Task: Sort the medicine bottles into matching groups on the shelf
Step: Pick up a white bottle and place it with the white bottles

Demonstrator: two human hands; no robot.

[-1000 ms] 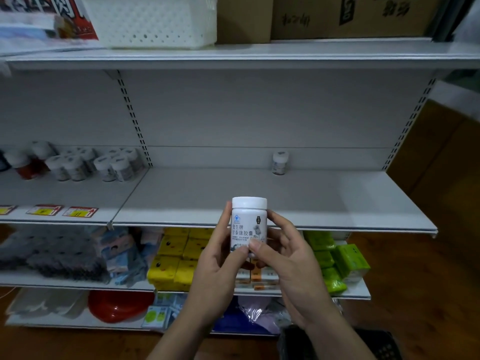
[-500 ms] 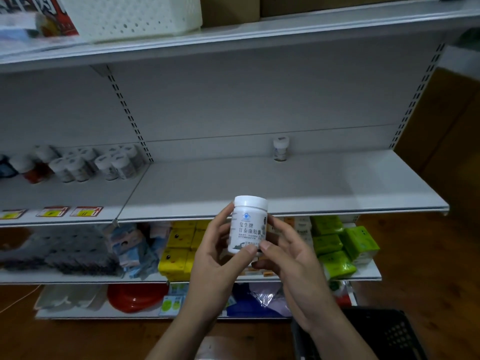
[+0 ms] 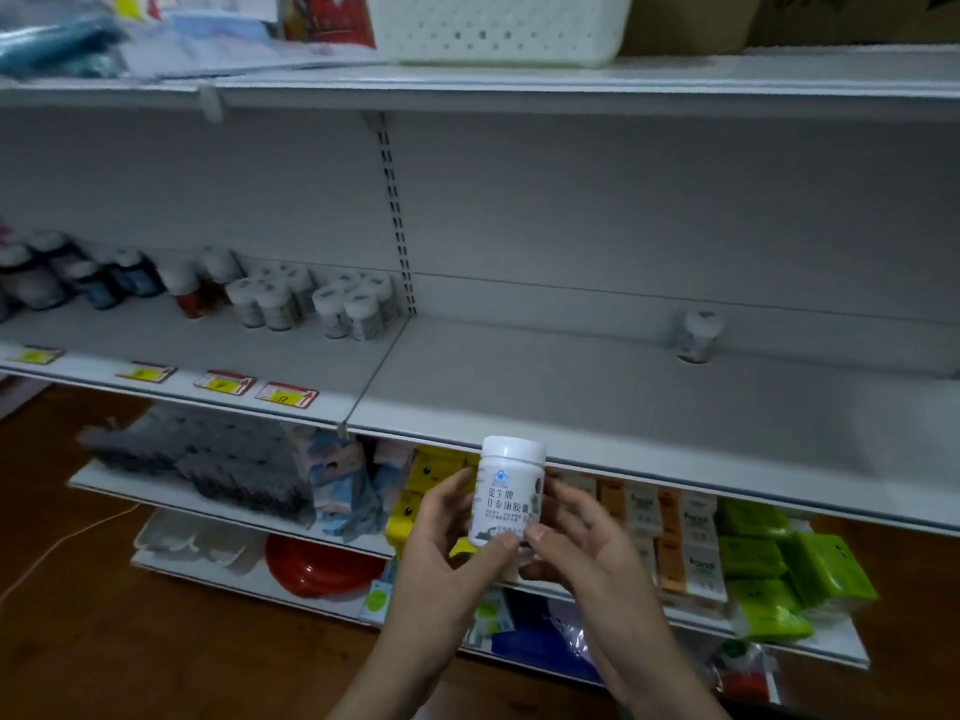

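Note:
A white medicine bottle [image 3: 506,493] with a white cap and a printed label stands upright between both hands, just below the front edge of the grey middle shelf [image 3: 597,402]. My left hand [image 3: 447,548] grips its left side and my right hand [image 3: 576,553] grips its right side and base. One small white-capped bottle [image 3: 698,335] stands alone at the back right of the shelf. On the left section stand grouped bottles: clear white-capped ones [image 3: 317,301], red ones [image 3: 195,285] and dark blue ones [image 3: 111,278].
A white perforated basket [image 3: 498,26] and cardboard boxes sit on the top shelf. Yellow packs [image 3: 426,491], orange-and-white boxes [image 3: 670,532] and green packs [image 3: 779,569] fill the lower shelf. Price tags [image 3: 228,384] line the left shelf edge. The floor is wooden.
The view has swung left, bringing more of the grouped bottles on the left into sight. Both hands keep holding the white bottle upright, still below the shelf edge.

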